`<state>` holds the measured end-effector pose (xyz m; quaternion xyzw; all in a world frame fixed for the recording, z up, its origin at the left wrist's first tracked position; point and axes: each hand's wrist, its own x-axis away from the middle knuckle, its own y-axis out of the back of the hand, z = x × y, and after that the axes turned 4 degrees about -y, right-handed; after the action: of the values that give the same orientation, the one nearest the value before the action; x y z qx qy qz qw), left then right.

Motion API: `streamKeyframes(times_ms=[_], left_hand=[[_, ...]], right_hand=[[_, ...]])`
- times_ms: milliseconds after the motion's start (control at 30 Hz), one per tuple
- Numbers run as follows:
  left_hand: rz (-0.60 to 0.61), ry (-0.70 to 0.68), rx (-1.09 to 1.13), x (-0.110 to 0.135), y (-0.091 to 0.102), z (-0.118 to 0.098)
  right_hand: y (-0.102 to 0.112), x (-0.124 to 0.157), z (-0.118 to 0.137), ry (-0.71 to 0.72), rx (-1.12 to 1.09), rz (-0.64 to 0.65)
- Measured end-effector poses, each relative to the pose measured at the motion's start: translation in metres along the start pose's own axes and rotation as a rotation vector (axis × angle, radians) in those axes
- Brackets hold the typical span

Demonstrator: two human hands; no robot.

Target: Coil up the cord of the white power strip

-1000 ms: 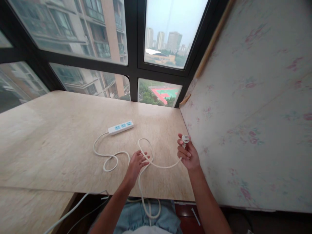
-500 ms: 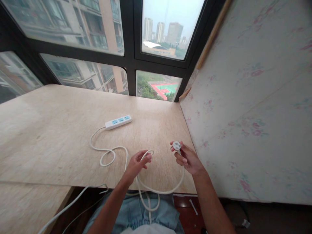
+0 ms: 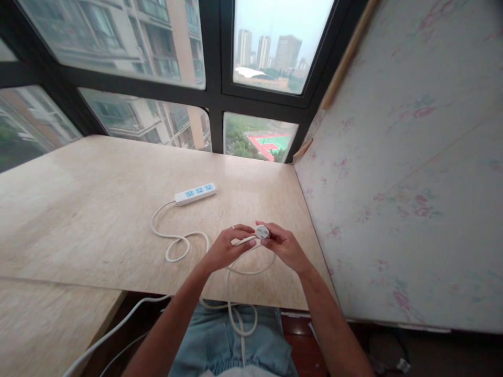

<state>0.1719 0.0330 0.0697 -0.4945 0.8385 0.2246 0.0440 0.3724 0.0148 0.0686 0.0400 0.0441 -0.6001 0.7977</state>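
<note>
Between the fingers of my right hand [image 3: 286,245] is a round white plug [image 3: 262,232], its face turned up towards me. My left hand [image 3: 231,247] is closed on the white cord [image 3: 244,241] just beside the plug, and the two hands nearly meet. From them the cord loops down over the counter's front edge and onto my lap. Farther back on the counter lies a white power strip [image 3: 195,194] with blue sockets, its own cord [image 3: 178,240] curling towards my left forearm.
The beige stone counter [image 3: 118,209] runs up to dark-framed windows [image 3: 214,99]. A wall with floral paper [image 3: 393,183] borders it on the right. At lower left, another white cable [image 3: 118,332] crosses the gap beside a lower counter section [image 3: 51,314].
My right hand has moved left with the plug, and my left hand has come slightly right and up, so the hands are now together. The cord loop between them has drawn up.
</note>
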Motion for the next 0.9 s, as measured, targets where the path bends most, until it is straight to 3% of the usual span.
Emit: streamKeyframes(times_ms=[233,367,433,533,600,667,733,833,900], left_hand=[[0.064,-0.056,0.021,-0.026,0.010,-0.003],[0.042,-0.070,0.017,-0.038,0.007,-0.006],[-0.046,-0.087,-0.006,-0.041,0.004,-0.007],[-0.298,-0.070,-0.050,-0.034,0.000,-0.005],[-0.480,-0.005,-0.098,-0.021,-0.003,-0.002],[-0.565,0.082,-0.144,-0.001,-0.006,0.002],[-0.455,0.200,-0.152,0.024,-0.010,0.008],[-0.121,0.383,-0.097,0.061,-0.022,0.014],[0.047,0.414,-0.074,0.081,-0.033,0.015]], right_hand=[[0.004,-0.004,0.000,0.042,0.197,-0.052],[-0.003,-0.004,-0.008,-0.008,0.022,-0.047],[-0.007,-0.004,-0.013,-0.029,-0.088,-0.107],[-0.009,-0.005,-0.017,-0.004,-0.254,-0.335],[-0.006,-0.008,-0.015,0.027,-0.374,-0.459],[0.000,-0.012,-0.009,0.075,-0.473,-0.539],[0.009,-0.017,-0.001,0.130,-0.537,-0.600],[0.022,-0.027,0.012,0.200,-0.589,-0.664],[0.029,-0.034,0.021,0.235,-0.614,-0.683]])
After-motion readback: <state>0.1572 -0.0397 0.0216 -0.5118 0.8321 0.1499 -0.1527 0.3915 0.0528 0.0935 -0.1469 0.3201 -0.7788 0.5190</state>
